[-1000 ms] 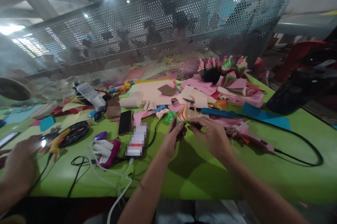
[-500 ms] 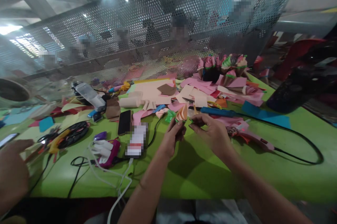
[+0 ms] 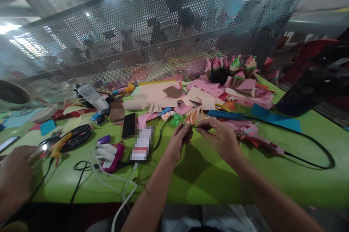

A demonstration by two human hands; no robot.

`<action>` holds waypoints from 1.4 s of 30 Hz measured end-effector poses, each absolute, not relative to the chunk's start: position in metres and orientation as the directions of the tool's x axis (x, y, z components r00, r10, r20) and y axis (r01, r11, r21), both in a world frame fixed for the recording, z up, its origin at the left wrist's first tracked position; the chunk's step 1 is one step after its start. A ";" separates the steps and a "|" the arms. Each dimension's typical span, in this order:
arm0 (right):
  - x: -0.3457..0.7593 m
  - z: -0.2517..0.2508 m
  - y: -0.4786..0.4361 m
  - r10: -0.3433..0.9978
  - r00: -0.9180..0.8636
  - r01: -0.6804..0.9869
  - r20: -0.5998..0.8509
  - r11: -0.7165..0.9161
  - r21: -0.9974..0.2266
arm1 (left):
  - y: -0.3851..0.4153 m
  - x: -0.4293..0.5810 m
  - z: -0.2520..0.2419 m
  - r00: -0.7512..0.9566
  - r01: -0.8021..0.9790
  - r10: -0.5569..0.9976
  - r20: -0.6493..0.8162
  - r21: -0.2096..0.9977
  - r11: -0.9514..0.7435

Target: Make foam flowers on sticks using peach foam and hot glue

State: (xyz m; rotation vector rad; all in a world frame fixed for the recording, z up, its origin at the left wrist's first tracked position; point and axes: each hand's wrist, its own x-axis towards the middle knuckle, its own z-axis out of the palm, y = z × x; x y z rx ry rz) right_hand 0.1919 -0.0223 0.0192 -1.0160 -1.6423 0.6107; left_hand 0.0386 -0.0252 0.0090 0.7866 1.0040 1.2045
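My left hand (image 3: 177,140) is closed around the base of a small craft ice cream cone (image 3: 191,116) with a peach swirl top. The lower part of the cone is hidden by my fingers. A thin green strip (image 3: 194,126) runs along the bottom of the swirl. Thumb and fingertips of my right hand (image 3: 219,135) pinch together at the strip's right end, close against the cone. Just behind my left hand lies a crumpled green piece (image 3: 176,119). A pink glue gun (image 3: 263,141) rests to the right of my right hand.
Sheets of pink and peach foam (image 3: 160,92) cover the back of the green table (image 3: 207,184). Finished cones (image 3: 235,64) stand at back right. A blue-handled corded tool (image 3: 227,115), phones (image 3: 129,126), and a power strip (image 3: 113,157) lie around. Another person's hand (image 3: 15,174) is at left.
My right hand has come slightly left, bringing the green strip against the cone. The cone has tipped a little to the right in my left hand. The other person's hand has shifted slightly.
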 end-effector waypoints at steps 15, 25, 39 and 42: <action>0.191 0.018 -0.023 0.827 -0.082 0.434 0.557 0.533 -0.726 | -0.025 0.037 0.006 0.098 -0.346 0.979 -0.181 0.916 0.204; 0.189 0.015 -0.025 0.818 -0.083 0.444 0.570 0.542 -0.714 | -0.026 0.040 0.003 0.004 -0.176 0.993 -0.118 0.977 0.117; 0.189 0.020 -0.022 0.887 -0.045 0.177 0.460 0.460 -0.870 | -0.026 0.039 0.007 0.096 -0.285 0.976 -0.193 0.935 0.213; 0.189 0.024 -0.022 0.905 -0.044 0.116 0.423 0.425 -0.898 | -0.026 0.039 0.008 0.128 -0.292 0.972 -0.195 0.930 0.225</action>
